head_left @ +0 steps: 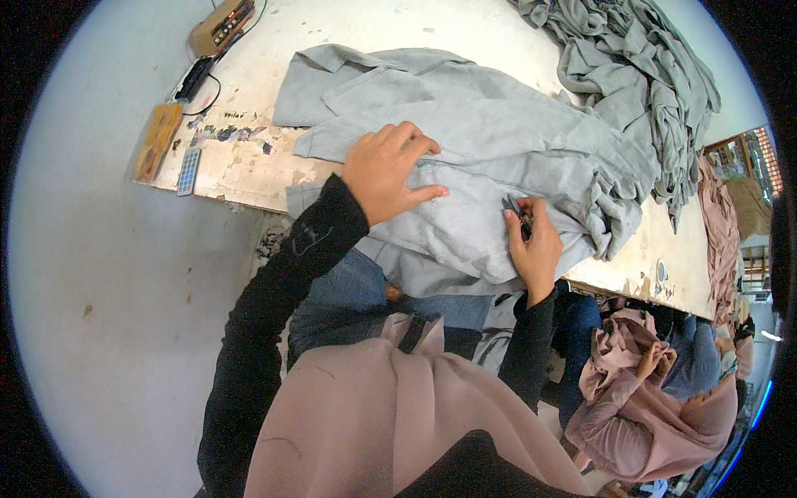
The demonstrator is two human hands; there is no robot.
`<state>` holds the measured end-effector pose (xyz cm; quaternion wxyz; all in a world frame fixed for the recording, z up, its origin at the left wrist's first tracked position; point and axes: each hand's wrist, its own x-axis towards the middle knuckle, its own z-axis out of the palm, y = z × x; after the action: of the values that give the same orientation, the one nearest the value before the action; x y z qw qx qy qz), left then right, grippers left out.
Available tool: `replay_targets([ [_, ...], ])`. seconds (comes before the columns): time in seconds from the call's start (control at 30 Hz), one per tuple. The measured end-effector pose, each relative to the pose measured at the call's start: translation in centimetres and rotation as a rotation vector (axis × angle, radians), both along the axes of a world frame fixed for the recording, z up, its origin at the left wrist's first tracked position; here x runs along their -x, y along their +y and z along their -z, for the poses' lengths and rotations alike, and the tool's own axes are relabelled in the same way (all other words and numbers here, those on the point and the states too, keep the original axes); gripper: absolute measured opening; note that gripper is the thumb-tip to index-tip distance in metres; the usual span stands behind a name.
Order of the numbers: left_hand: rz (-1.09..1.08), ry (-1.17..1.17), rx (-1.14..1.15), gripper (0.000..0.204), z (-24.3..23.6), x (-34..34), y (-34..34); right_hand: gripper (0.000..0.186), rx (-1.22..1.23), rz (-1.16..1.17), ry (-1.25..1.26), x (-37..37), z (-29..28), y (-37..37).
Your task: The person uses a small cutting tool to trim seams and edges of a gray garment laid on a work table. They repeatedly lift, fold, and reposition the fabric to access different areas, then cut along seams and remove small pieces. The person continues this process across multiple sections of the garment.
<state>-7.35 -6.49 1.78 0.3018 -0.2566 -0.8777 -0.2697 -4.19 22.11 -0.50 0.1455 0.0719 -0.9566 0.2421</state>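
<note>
A grey garment (498, 124) lies spread over the table in loose folds, its near edge hanging toward my lap. My left hand (388, 170) rests on it, thumb and fingers apart, holding nothing that I can see. To the right, my right hand (538, 249) is closed around a small pair of dark thread snips (513, 207). The tips of the snips point away from me, just over the grey cloth. Part of the snips is hidden by my fingers.
A heap of grey cloth (639, 75) covers the far right of the table (647, 261). At the left end are a remote control (188, 171), a yellowish box (158, 143) and a device with cables (222, 27). A person in pink (656, 419) sits at the right, handling pink cloth.
</note>
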Motion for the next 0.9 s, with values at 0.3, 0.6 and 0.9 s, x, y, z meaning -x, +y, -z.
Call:
replay_targets([
  [0.3,0.006,-0.671,-0.269,0.028,0.3,2.7,-2.5,0.029,0.073,-0.018,0.027,-0.7,0.1,0.7],
  [0.6,0.180,-0.204,-0.077,0.026,0.1,0.9,-2.0,0.027,0.495,-0.054,-0.012,-0.9,-1.8,-3.7],
  [0.9,0.051,-0.444,0.112,0.022,1.5,1.0,-2.0,0.029,0.055,0.186,-0.221,-4.5,-2.6,-0.5],
])
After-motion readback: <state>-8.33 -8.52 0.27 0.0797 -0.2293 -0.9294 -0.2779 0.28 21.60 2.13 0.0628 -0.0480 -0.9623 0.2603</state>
